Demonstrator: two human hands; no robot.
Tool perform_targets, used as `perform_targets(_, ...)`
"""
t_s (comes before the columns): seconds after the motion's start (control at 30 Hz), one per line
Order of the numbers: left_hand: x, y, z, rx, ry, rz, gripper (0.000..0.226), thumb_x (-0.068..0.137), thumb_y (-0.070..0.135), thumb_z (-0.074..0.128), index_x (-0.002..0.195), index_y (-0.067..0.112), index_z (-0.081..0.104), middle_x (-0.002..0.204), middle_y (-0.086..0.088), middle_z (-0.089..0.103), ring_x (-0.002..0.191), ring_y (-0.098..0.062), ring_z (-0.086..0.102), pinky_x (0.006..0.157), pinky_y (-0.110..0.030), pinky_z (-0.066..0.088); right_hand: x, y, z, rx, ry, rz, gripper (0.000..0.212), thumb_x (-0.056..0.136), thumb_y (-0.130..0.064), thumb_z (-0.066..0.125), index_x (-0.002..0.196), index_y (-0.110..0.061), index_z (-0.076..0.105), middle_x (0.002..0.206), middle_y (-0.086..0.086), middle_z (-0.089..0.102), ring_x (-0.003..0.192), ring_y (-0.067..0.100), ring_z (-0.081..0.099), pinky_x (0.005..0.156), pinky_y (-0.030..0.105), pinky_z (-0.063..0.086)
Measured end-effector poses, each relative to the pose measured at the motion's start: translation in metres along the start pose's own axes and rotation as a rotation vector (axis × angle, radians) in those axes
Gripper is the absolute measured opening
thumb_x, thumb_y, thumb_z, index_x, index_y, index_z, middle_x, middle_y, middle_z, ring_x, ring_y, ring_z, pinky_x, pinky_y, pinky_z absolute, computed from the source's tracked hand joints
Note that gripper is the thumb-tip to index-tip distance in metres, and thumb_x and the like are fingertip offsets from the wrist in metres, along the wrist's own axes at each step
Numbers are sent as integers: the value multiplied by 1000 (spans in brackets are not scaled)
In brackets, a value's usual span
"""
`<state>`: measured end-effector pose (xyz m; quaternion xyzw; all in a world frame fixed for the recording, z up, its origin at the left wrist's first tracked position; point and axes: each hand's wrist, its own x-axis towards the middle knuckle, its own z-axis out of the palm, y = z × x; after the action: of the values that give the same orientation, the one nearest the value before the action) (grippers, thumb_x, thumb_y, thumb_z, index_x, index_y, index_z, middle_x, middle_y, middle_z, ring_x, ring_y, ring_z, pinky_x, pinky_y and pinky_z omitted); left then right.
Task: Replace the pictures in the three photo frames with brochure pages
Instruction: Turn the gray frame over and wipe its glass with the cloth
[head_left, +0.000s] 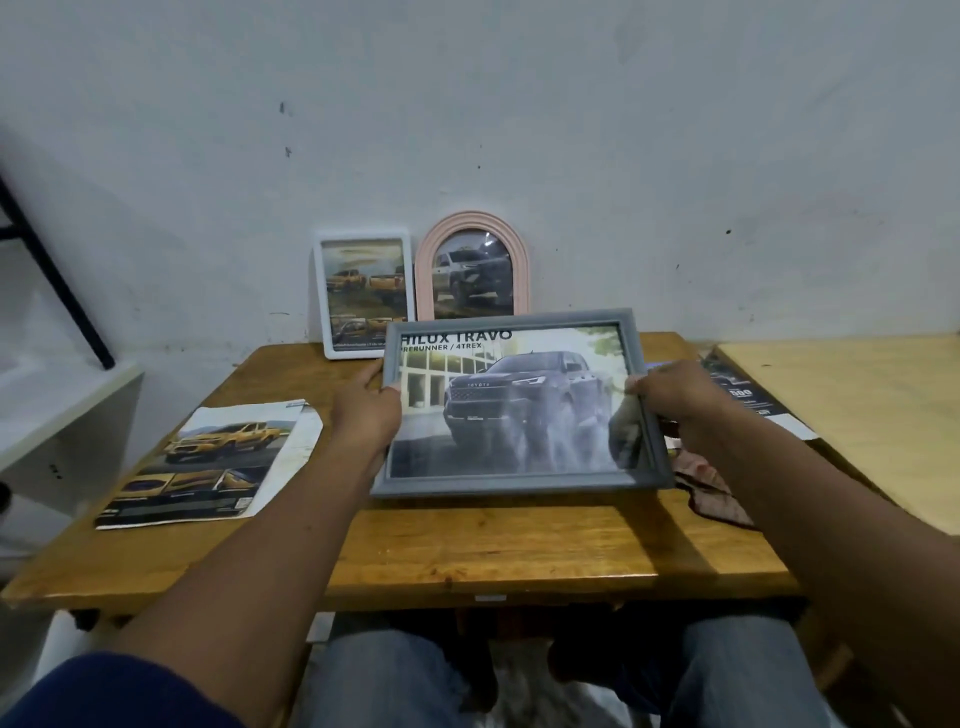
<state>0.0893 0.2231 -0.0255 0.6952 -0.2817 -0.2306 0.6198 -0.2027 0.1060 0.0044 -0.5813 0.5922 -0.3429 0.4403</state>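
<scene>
A grey landscape photo frame with a dark pickup-truck brochure page behind its glass is tilted up over the middle of the wooden table. My left hand grips its left edge, and my right hand grips its right edge. A white upright frame showing orange trucks leans on the wall at the back. Beside it on the right stands a pink arched frame with a truck picture. A loose brochure page with yellow trucks lies flat at the table's left.
A dark brochure lies at the table's right edge, partly behind my right arm. A reddish cloth sits under my right forearm. A pale second table adjoins on the right; a white shelf stands left.
</scene>
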Motion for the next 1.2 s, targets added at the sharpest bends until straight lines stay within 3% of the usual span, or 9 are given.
perform_targets(0.1,8,20,9,-19,2,42,47,103,14,57,148,29,50,110,1,61,94,-17,62,79,-36,58,5,-15,-24,-10,-48,-93,20,94,-18,68,87,0,63,82,18,57,72,30,57,64,35,49)
perform_targets(0.2,17,37,30,-21,-30,96,45,102,10,59,144,24,52,97,8,57,86,-11,58,65,-28,53,17,-22,-50,-66,-83,-168,27,95,-23,67,76,-5,59,77,14,52,74,29,51,65,38,45)
perform_targets(0.33,29,60,66,57,-89,173,46,101,11,60,146,12,49,111,-3,63,89,-13,61,73,-21,49,43,-25,-85,-134,-86,-213,30,97,-24,65,84,2,58,80,18,48,72,28,44,59,36,38)
perform_targets(0.47,48,79,109,168,-134,218,41,101,19,62,140,12,53,123,-6,64,107,-24,60,95,-36,50,79,-25,-112,-103,-29,-241,35,96,-25,65,101,9,64,92,29,60,81,33,55,67,42,45)
perform_targets(0.6,68,90,159,211,-148,259,36,102,15,58,138,14,52,121,-5,62,106,-24,59,81,-34,49,124,-25,-129,-55,36,-278,33,95,-22,66,106,9,62,92,21,56,81,31,51,64,38,42)
perform_targets(0.77,96,92,219,249,-119,293,38,103,11,56,140,15,50,120,-9,64,103,-23,62,77,-30,52,193,-20,-141,0,123,-236,15,94,-19,68,89,-6,64,93,20,60,85,30,60,63,37,53)
perform_targets(0.93,127,90,266,318,-61,300,32,102,8,55,134,12,53,121,-10,63,97,-22,59,82,-28,46,254,-10,-141,27,152,-200,23,94,-17,68,76,-11,56,85,15,53,83,31,58,64,40,57)
perform_targets(1.1,144,69,292,431,-19,319,48,100,6,55,147,10,45,126,-11,61,113,-31,62,93,-41,54,296,6,-123,17,182,-169,26,94,-15,68,73,-14,55,79,9,51,81,33,58,68,42,59)
perform_targets(1.2,141,57,300,511,-15,406,73,98,7,55,161,19,20,132,-10,54,113,-31,58,94,-47,54,309,15,-114,9,229,-182,12,95,-17,68,99,-6,68,91,15,64,84,35,65,76,50,61)
